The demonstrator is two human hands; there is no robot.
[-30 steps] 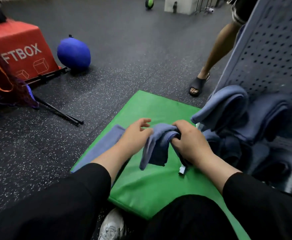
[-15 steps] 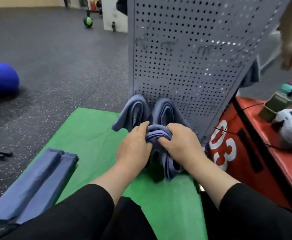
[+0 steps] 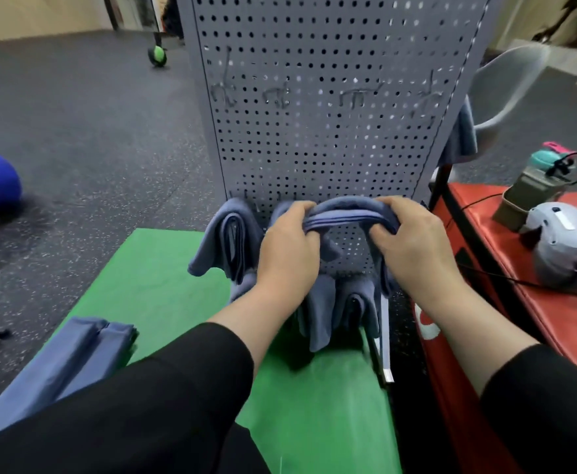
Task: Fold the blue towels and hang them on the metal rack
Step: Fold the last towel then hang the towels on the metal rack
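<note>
Blue folded towel (image 3: 343, 213) arching between both hands before the perforated metal rack (image 3: 331, 97); left hand (image 3: 289, 248) pinching one end, right hand (image 3: 413, 244) gripping the other, fingers curling under the cloth, thumbs lying on top.

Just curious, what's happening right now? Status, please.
Left hand and right hand both grip a folded towel at the rack. Hung towel close left. Nothing blocking.
</note>
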